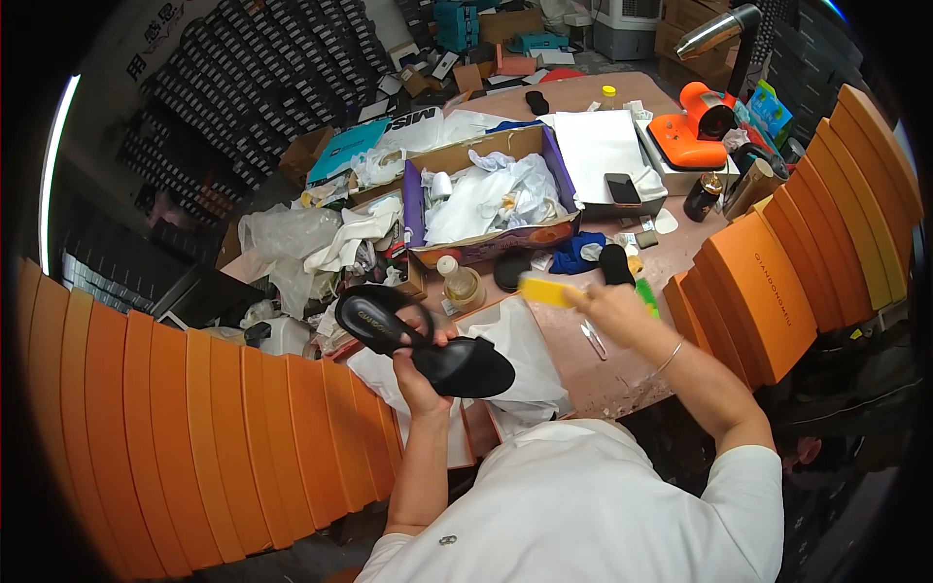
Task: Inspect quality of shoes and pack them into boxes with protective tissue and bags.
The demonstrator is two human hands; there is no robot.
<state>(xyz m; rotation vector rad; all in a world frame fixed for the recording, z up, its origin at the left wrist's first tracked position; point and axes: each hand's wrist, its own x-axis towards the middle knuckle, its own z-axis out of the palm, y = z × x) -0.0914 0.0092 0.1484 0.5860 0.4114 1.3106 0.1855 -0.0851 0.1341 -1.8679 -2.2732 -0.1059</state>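
My left hand (420, 382) is closed around black open-backed footwear (473, 367) with a printed insole, held tilted over the near part of the table. Whether it is one shoe or a pair I cannot tell. My right hand (619, 316), raised to the right of the footwear, is closed on a flat yellow block (549, 291). That block is smeared by motion, so its exact kind is unclear, and it is apart from the footwear. White tissue paper (533, 384) lies spread below my hands.
Orange shoeboxes line the left (219, 428) and right (763, 296). Ahead, a purple-sided carton (413, 209) holds crumpled white paper. A bottle (465, 289), tweezers-like metal tool (593, 340), phone (622, 188), dark jar (703, 197) and orange lamp-like device (686, 142) stand or lie about the table.
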